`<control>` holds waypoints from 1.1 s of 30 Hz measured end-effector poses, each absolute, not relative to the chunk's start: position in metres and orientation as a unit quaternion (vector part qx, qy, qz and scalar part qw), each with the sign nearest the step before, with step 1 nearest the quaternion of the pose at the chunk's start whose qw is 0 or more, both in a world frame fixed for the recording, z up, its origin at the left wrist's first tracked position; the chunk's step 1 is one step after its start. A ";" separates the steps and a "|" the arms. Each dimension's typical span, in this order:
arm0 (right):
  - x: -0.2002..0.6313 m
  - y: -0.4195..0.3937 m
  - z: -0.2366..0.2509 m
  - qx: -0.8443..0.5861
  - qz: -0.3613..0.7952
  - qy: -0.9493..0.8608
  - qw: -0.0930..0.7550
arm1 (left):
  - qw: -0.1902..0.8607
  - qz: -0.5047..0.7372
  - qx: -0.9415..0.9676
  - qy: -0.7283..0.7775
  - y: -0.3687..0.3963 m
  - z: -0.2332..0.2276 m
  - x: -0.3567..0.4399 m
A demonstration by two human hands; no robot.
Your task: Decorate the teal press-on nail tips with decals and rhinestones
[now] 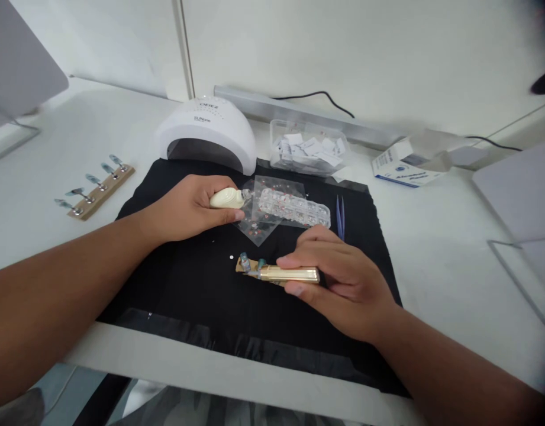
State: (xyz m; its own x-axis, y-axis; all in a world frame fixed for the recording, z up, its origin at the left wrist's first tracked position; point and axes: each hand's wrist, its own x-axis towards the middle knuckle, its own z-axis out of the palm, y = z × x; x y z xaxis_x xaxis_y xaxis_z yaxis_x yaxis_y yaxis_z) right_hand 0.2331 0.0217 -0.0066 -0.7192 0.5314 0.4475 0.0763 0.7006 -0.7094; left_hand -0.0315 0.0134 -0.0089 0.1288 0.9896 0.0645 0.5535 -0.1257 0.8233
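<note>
My left hand (190, 207) is wrapped round a cream nail polish bottle (226, 199), tilted on its side with its uncapped clear neck to the right. Between thumb and fingers, my right hand (347, 281) grips a gold nail polish brush (294, 274) by its cap, bristles pointing left. Right under the brush lies a short wooden strip (239, 267) bearing greenish-blue nail tips (244, 261); my right hand and the cap hide part of it. Whether the bristles touch a nail tip I cannot tell. A small white dot (231, 257) lies left of the strip.
Behind my hands lie clear sheets (258, 234) and a clear bead case (294, 206). Blue tweezers (340, 218) lie to the right. A white nail lamp (205, 127), a tub of packets (308, 151), an open box (408, 163) and another nail-tip stand (104, 192) surround the black mat (174, 284).
</note>
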 end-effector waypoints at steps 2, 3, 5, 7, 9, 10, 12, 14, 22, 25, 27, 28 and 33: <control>0.235 0.024 -0.008 -0.206 0.361 -0.843 0.342 | 0.331 0.329 0.673 0.574 0.013 -0.009 -0.032; 0.236 0.025 -0.009 -0.224 0.370 -0.832 0.347 | 0.331 0.327 0.673 0.575 0.013 -0.009 -0.032; 0.236 0.026 -0.010 -0.247 0.384 -0.819 0.347 | 0.331 0.324 0.674 0.575 0.014 -0.009 -0.032; 0.236 0.027 -0.011 -0.245 0.394 -0.818 0.341 | 0.332 0.324 0.675 0.574 0.014 -0.009 -0.032; 0.235 0.027 -0.012 -0.230 0.401 -0.819 0.338 | 0.333 0.326 0.675 0.572 0.014 -0.009 -0.032; 0.234 0.027 -0.012 -0.224 0.403 -0.821 0.337 | 0.333 0.327 0.675 0.571 0.014 -0.009 -0.032; 0.234 0.028 -0.013 -0.229 0.402 -0.823 0.328 | 0.330 0.327 0.677 0.571 0.013 -0.009 -0.032; 0.235 0.029 -0.013 -0.252 0.403 -0.816 0.329 | 0.328 0.325 0.678 0.572 0.013 -0.009 -0.032; 0.236 0.031 -0.012 -0.251 0.415 -0.816 0.314 | 0.322 0.312 0.688 0.570 0.013 -0.009 -0.032; 0.236 0.032 -0.012 -0.276 0.420 -0.802 0.322 | 0.319 0.310 0.692 0.568 0.013 -0.009 -0.032; 0.236 0.032 -0.012 -0.248 0.431 -0.807 0.319 | 0.317 0.306 0.697 0.565 0.013 -0.008 -0.032; 0.236 0.032 -0.012 -0.235 0.435 -0.810 0.315 | 0.316 0.303 0.700 0.564 0.013 -0.008 -0.032; 0.239 0.035 -0.019 -0.292 0.453 -0.781 0.315 | 0.305 0.282 0.706 0.574 0.011 -0.006 -0.033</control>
State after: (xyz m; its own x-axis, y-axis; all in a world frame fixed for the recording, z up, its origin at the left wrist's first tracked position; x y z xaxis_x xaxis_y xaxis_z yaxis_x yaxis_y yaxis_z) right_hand 0.2387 0.0354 -0.0186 -0.6310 0.7417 0.2273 0.1704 0.4185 -0.8921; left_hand -0.0327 0.0114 -0.0065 0.1818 0.9821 0.0485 0.6380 -0.1553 0.7542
